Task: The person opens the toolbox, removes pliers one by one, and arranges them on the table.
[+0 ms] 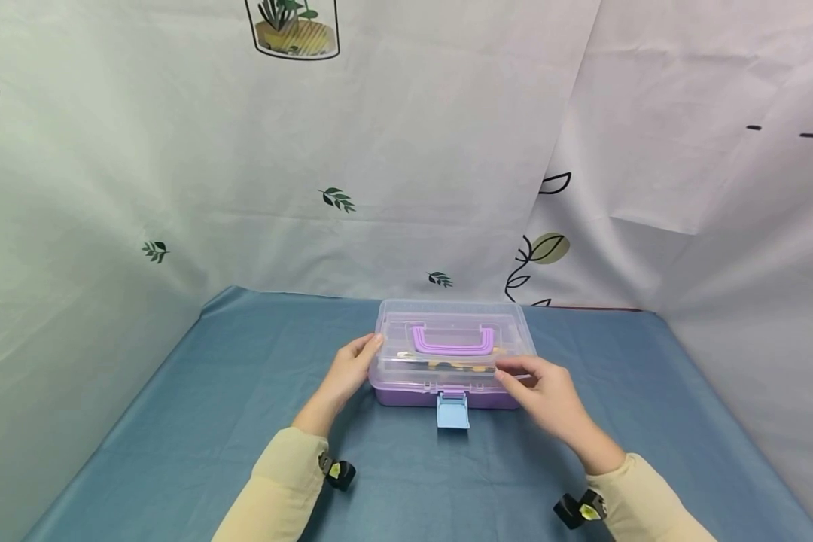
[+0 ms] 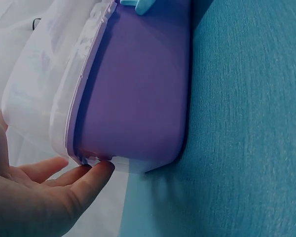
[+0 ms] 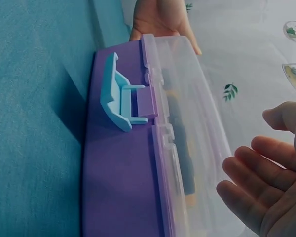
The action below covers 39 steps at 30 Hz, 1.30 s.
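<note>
A storage box with a purple base point(image 2: 138, 84), a clear lid point(image 1: 457, 312) and a purple carry handle point(image 1: 454, 348) stands on the blue cloth. The lid lies down over the base. At its front, the light blue latch point(image 3: 116, 96) is swung outward, unhooked. My left hand point(image 1: 345, 371) touches the box's left end, its fingertips at the lid's rim and the thumb by the lid's upper edge. Over the right front of the lid, my right hand point(image 1: 545, 395) has loosely bent fingers and grips nothing; contact with the lid cannot be made out. Dark and yellow items point(image 3: 180, 143) show through the lid.
Blue cloth point(image 1: 244, 391) covers the table around the box. Behind it hangs a pale curtain point(image 1: 393, 135) with printed plants, and similar fabric closes both sides. A small black device point(image 1: 339, 474) is strapped at each wrist.
</note>
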### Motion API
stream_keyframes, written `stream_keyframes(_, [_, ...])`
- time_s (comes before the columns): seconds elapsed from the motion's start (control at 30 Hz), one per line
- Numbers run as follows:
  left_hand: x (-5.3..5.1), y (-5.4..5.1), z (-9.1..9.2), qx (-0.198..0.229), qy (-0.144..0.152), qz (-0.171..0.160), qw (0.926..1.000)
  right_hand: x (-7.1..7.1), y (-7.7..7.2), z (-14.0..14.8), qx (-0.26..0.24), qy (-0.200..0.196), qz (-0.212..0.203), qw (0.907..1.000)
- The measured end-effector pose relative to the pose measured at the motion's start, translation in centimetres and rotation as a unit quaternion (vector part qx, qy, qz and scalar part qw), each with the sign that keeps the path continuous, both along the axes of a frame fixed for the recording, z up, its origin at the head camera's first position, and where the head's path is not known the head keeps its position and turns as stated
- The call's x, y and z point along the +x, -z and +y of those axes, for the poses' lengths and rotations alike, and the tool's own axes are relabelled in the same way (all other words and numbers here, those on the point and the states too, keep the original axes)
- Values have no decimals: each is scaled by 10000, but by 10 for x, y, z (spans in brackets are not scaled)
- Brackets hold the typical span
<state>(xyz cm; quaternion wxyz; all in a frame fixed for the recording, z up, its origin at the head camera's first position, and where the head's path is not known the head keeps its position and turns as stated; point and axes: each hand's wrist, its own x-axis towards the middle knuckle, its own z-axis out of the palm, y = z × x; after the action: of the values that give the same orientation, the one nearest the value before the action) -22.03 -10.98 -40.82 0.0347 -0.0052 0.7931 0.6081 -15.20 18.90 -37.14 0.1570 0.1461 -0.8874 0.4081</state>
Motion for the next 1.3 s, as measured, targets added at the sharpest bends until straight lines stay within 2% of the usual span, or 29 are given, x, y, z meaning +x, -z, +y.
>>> stream_keyframes(0.23, [4, -2, -2, -287, 28, 377, 9989, -3, -3, 6, 95, 219, 677, 9974])
stream_keyframes(0.43, [10, -5, -4, -682, 500, 636, 9944, -11, 0, 14, 240, 376, 1272, 9909])
stream_keyframes(0.53, [13, -5, -4, -874, 770, 749, 9904, -16, 4, 20, 331, 382, 1317, 9900])
stream_keyframes(0.6, [15, -4, -4, -914, 892, 826, 9884, -19, 9, 24, 384, 328, 1141, 9922])
stream_keyframes(0.7, [16, -2, -4, -890, 943, 914, 9873, -23, 16, 30, 372, 132, 627, 9973])
stream_keyframes(0.8, [18, 1, -3, -1008, 855, 908, 9871, -25, 24, 34, 322, -14, 68, 9995])
stream_keyframes(0.9, [19, 4, -3, -1155, 744, 747, 9877, -27, 33, 37, 334, -65, -363, 9988])
stream_keyframes(1.03, [21, 8, -5, -1252, 699, 665, 9874, -31, 42, 38, 424, -106, -767, 9961])
stream_keyframes(1.17, [20, 11, -4, -1323, 772, 771, 9852, -34, 48, 41, 540, -131, -1119, 9922])
stream_keyframes(1.3, [19, 13, -3, -1326, 821, 830, 9843, -37, 51, 45, 604, -250, -1232, 9902])
